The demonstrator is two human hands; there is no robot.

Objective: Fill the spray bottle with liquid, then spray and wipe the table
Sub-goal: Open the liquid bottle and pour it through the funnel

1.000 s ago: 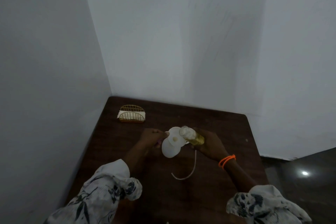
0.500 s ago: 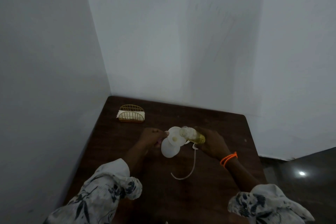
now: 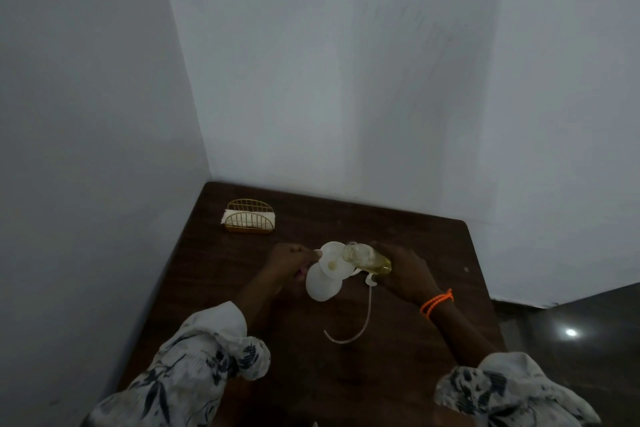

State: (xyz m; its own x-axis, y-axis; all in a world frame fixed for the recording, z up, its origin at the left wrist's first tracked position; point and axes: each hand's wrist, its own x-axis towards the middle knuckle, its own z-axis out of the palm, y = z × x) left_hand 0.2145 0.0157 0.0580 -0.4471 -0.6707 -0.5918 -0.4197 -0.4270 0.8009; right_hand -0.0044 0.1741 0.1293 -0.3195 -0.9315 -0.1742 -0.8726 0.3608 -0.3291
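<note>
A dark brown wood-grain counter (image 3: 398,364) fills the corner of a room where two plain white walls (image 3: 311,62) meet; a darker floor (image 3: 588,329) with one bright reflected light spot shows at the lower right.

On the counter stands one gold wire napkin holder (image 3: 249,220) with white napkins, near the far left corner, well apart from the hands. At the middle stands one white spray bottle (image 3: 322,284) with one white funnel (image 3: 334,262) sitting in its neck. One small clear bottle (image 3: 367,257) of yellowish liquid is tipped on its side, its mouth over the funnel's bowl. One white dip tube (image 3: 367,315) curves across the counter just beside the spray bottle; the part at its upper end is too small to make out.

The left hand (image 3: 291,260) is closed, pinching the funnel's rim at its left side. The right hand (image 3: 405,270) is wrapped around the small bottle's base, holding it tilted; one orange beaded bracelet (image 3: 436,302) circles that wrist. Two white sleeves (image 3: 194,367) with a dark leaf print show at the bottom
</note>
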